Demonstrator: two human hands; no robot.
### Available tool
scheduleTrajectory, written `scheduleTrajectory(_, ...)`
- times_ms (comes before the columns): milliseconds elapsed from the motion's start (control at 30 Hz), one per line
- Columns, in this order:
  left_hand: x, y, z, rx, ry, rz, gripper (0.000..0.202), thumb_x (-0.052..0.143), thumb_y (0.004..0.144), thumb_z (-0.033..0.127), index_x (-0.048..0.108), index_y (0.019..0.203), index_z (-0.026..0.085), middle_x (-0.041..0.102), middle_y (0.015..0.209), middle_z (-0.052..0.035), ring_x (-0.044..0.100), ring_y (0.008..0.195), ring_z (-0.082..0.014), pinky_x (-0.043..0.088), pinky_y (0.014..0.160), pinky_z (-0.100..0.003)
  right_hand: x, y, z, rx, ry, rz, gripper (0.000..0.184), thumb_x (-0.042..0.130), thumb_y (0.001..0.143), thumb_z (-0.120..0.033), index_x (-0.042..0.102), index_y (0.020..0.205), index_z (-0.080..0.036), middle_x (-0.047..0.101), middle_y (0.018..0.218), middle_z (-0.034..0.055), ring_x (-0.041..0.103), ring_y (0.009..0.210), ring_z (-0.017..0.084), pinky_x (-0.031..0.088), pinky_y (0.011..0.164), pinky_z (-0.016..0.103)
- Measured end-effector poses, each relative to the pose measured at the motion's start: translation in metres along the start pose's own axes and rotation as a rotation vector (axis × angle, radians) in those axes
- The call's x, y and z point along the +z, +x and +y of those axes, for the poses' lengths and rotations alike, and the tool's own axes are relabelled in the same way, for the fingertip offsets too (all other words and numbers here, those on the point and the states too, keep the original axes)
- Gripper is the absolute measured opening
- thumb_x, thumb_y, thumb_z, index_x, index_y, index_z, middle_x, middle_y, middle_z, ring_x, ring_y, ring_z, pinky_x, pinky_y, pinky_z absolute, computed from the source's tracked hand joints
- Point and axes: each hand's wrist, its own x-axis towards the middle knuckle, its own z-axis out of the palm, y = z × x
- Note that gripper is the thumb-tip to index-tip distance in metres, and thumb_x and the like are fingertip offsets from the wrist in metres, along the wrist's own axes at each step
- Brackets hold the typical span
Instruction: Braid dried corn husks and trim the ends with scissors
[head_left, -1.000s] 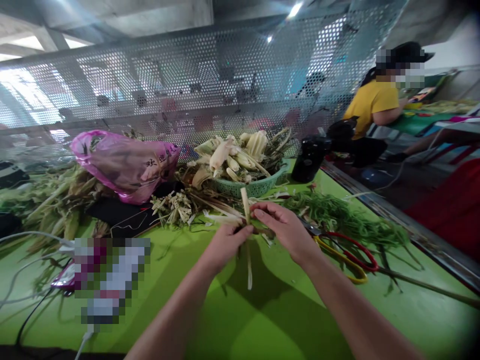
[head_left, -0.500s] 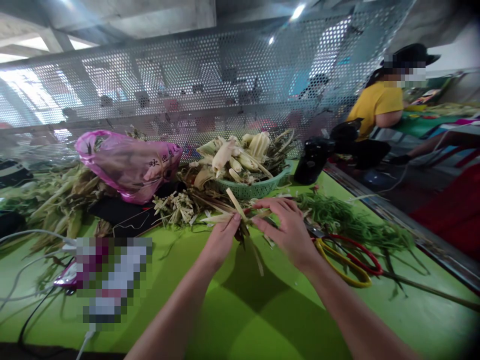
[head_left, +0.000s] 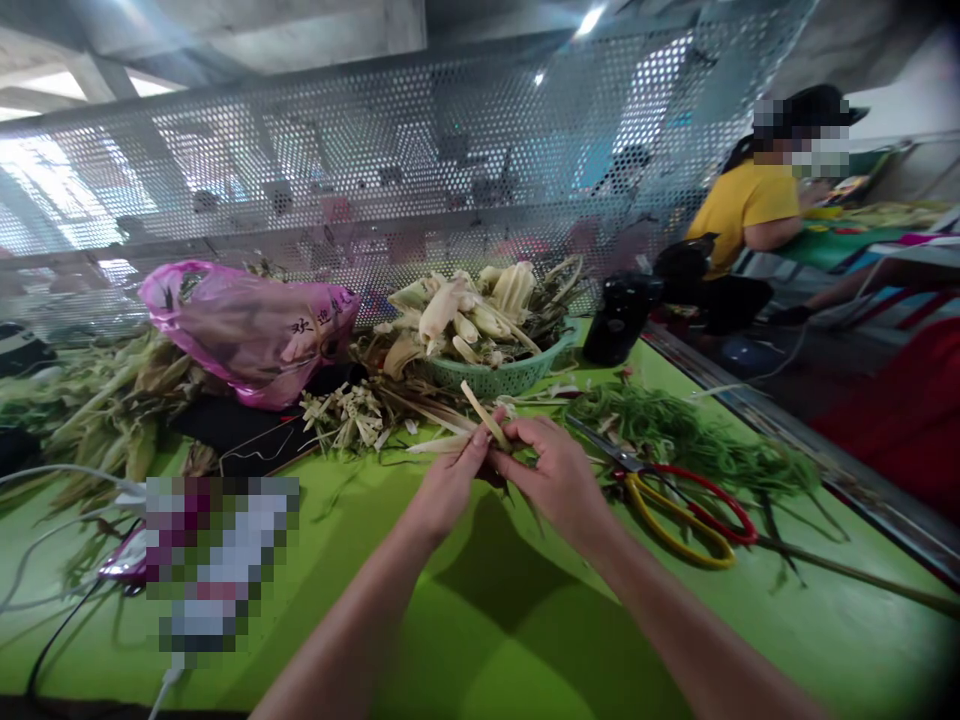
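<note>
Pale strips of what looks like corn husk (head_left: 480, 408) cross one another between my hands, above the green table. My left hand (head_left: 448, 488) pinches them between thumb and fingers, with one strip pointing off to the left. My right hand (head_left: 559, 482) is closed on the same strips from the other side, its thumb and forefinger touching them close to the left fingertips. The lower ends of the strips are partly hidden behind the fingers. Scissors (head_left: 679, 515) with one red and one yellow handle lie to the right of my right hand.
A green basket (head_left: 510, 376) of husks stands behind my hands, with a pink plastic bag (head_left: 255, 330) to its left and a black bottle (head_left: 621, 318) to its right. Green strands (head_left: 697, 435) lie at right, a cabled power strip (head_left: 236, 560) at left. A person (head_left: 750, 210) sits beyond the table.
My right hand's fingers, spread apart before, have closed in on the strips beside my left hand. The long strip that hung toward me is now mostly hidden. More of the scissors' blades shows.
</note>
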Motion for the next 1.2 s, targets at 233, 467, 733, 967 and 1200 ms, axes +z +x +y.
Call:
scheduleTrajectory(233, -0.001, 0.001, -0.004, -0.014, -0.022, 0.077, 0.051, 0.047, 0.09, 0.05, 0.058, 0.13, 0.02, 0.068, 0.086, -0.0054, 0.056, 0.072, -0.0131, 0.046, 0.078, -0.029, 0.0, 0.0, 0.0, 0.192, 0.287, -0.022, 0.016, 0.064, 0.081, -0.034, 0.066, 0.084, -0.019, 0.065, 0.078, 0.0015, 0.058, 0.073, 0.019, 0.043, 0.07, 0.031)
scheduleTrajectory(467, -0.013, 0.003, 0.005, -0.088, -0.112, 0.083, 0.045, 0.055, 0.086, 0.043, 0.063, 0.122, 0.017, 0.067, 0.089, -0.0069, 0.058, 0.074, -0.0132, 0.047, 0.076, -0.029, -0.005, 0.002, 0.004, 0.246, 0.366, -0.032, 0.021, 0.064, 0.081, -0.039, 0.066, 0.086, -0.018, 0.065, 0.076, 0.0012, 0.056, 0.069, 0.017, 0.042, 0.066, 0.029)
scheduleTrajectory(733, -0.031, 0.004, 0.023, 0.351, 0.706, 0.366, 0.034, 0.063, 0.081, 0.031, 0.064, 0.113, 0.021, 0.062, 0.119, -0.0089, 0.051, 0.114, -0.024, 0.036, 0.102, -0.042, -0.009, 0.006, 0.009, 0.199, 0.1, -0.105, 0.017, 0.069, 0.075, -0.035, 0.066, 0.078, -0.019, 0.065, 0.075, 0.0031, 0.058, 0.07, 0.02, 0.042, 0.063, 0.03)
scheduleTrajectory(967, -0.009, 0.003, 0.012, 0.235, 0.683, -0.05, 0.024, 0.042, 0.091, 0.023, 0.061, 0.105, 0.019, 0.065, 0.106, -0.0077, 0.057, 0.098, -0.0201, 0.043, 0.09, -0.033, -0.003, 0.005, 0.007, 0.232, 0.486, -0.264, 0.027, 0.068, 0.072, -0.023, 0.06, 0.099, -0.021, 0.067, 0.097, 0.0055, 0.064, 0.094, 0.022, 0.05, 0.082, 0.034)
scheduleTrajectory(1200, -0.015, 0.006, 0.01, 0.115, 0.552, 0.002, 0.017, 0.044, 0.089, 0.03, 0.053, 0.081, 0.019, 0.054, 0.074, -0.0014, 0.048, 0.072, -0.0152, 0.04, 0.069, -0.026, -0.009, 0.008, 0.006, 0.203, 0.479, -0.173, 0.016, 0.058, 0.082, -0.025, 0.058, 0.097, -0.021, 0.064, 0.092, 0.0045, 0.061, 0.089, 0.019, 0.049, 0.083, 0.035)
